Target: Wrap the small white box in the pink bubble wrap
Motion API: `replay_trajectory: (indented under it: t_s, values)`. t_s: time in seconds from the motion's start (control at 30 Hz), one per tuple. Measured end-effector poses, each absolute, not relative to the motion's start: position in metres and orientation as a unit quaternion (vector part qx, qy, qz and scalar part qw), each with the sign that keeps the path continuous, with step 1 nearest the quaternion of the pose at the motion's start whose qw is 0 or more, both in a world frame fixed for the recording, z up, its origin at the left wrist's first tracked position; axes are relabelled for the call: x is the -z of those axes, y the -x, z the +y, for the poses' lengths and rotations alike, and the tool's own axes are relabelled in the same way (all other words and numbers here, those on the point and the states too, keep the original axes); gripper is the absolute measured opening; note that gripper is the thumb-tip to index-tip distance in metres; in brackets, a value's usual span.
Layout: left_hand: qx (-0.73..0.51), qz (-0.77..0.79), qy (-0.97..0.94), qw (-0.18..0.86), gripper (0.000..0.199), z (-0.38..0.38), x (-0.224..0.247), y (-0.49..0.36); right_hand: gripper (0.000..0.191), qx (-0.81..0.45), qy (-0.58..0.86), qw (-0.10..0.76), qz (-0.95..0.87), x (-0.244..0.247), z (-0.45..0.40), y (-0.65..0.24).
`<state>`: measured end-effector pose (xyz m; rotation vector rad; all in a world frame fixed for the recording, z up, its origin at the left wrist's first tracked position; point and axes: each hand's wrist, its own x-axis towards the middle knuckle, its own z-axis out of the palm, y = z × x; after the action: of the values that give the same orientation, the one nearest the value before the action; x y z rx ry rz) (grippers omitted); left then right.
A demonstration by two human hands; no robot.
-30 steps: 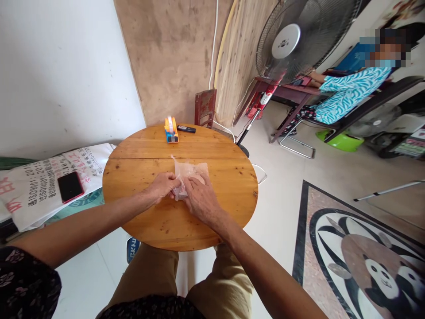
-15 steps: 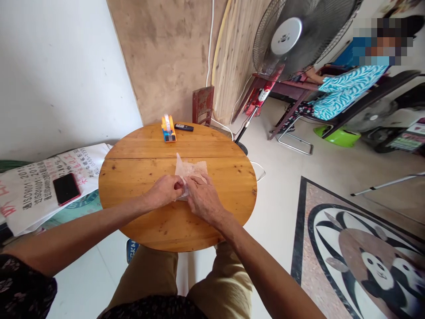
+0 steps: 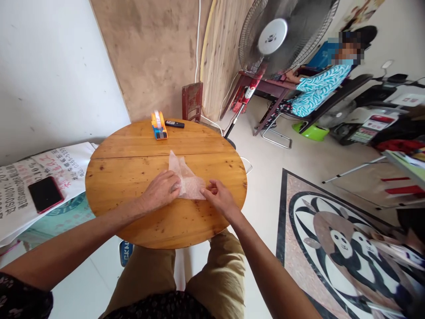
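A crumpled, see-through whitish piece of bubble wrap [image 3: 192, 187] lies on the round wooden table [image 3: 133, 173], one pointed end standing up towards the far side. My left hand [image 3: 162, 188] presses on its left side, fingers curled together on the wrap. At the right edge, my right hand [image 3: 219, 195] pinches a corner between thumb and fingers. Whether anything is wrapped inside, I cannot tell. Farther back on the tabletop stands an orange and blue tape dispenser [image 3: 159, 126] holding clear tape. Beside it lies a dark, slim handheld device [image 3: 175, 124].
A phone [image 3: 45, 195] rests on printed white sacks [image 3: 76, 159] at the left. Behind the table are a wooden chair [image 3: 191, 101] and a standing fan [image 3: 272, 37]. A person [image 3: 320, 93] sits at a desk, far right. A panda-patterned floor panel [image 3: 345, 239] lies at the right.
My right hand has moved right, from beside my left hand to the wrap's right edge. The wrap is now spread and folded differently. The camera view has turned slightly right.
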<state>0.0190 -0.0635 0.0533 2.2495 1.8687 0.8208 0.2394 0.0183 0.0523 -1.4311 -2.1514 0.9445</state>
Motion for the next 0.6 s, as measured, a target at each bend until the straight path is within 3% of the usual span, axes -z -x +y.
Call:
replay_trajectory:
  t_s: [0.3, 0.5, 0.6]
  values:
    - [-0.280, 0.629, -0.721, 0.075, 0.018, -0.062, -0.040, -0.020, 0.052, -0.286, 0.520, 0.155, -0.789, -0.053, 0.036, -0.202]
    - [-0.283, 0.628, -0.716, 0.112, 0.019, -0.063, -0.044, -0.022, 0.013, -0.278, 0.519, 0.177, -0.789, -0.043, 0.049, -0.192]
    - [-0.276, 0.628, -0.719, 0.112, 0.019, -0.063, -0.045, -0.022, 0.017, -0.272, 0.521, 0.202, -0.784, -0.035, 0.053, -0.192]
